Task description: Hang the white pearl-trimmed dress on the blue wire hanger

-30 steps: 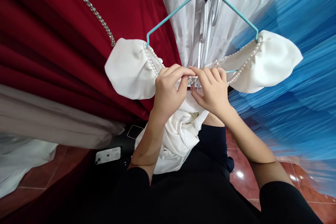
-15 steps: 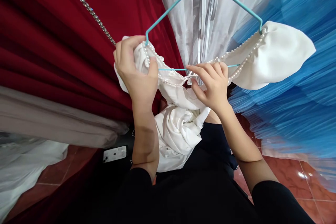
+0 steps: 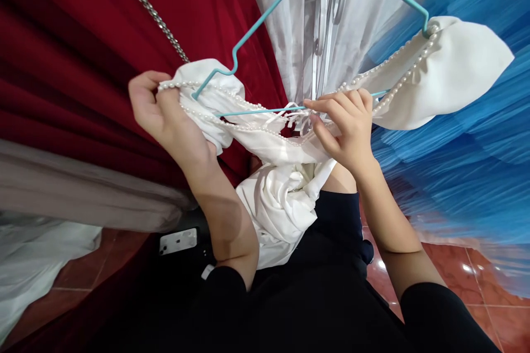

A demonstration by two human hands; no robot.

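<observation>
A white garment (image 3: 277, 209) with pearl-trimmed straps hangs on a light blue hanger (image 3: 273, 8). My left hand (image 3: 159, 107) is closed on the pearl-edged left strap, pulled out to the left past the hanger's end. The hanger's left tip pokes into the strap opening. The right strap (image 3: 447, 71) sits over the hanger's right end. With thumb and fingers, my right hand (image 3: 343, 124) pinches the hanger's lower bar near its middle, beside thin white ties (image 3: 285, 116). The lower part of the garment lies bunched near my lap.
Dark red fabric (image 3: 199, 5) with a sparkling chain (image 3: 147, 5) hangs at the left. Blue ruffled tulle (image 3: 464, 176) is at the right, with white fabric (image 3: 273, 22) and metal bars (image 3: 321, 27) behind the hanger. A phone (image 3: 178, 241) lies at lower left.
My left hand has moved left, drawing the left strap outward from the hanger's end. The hanger and my right hand have shifted slightly right, and the hanger's left shoulder shows more.
</observation>
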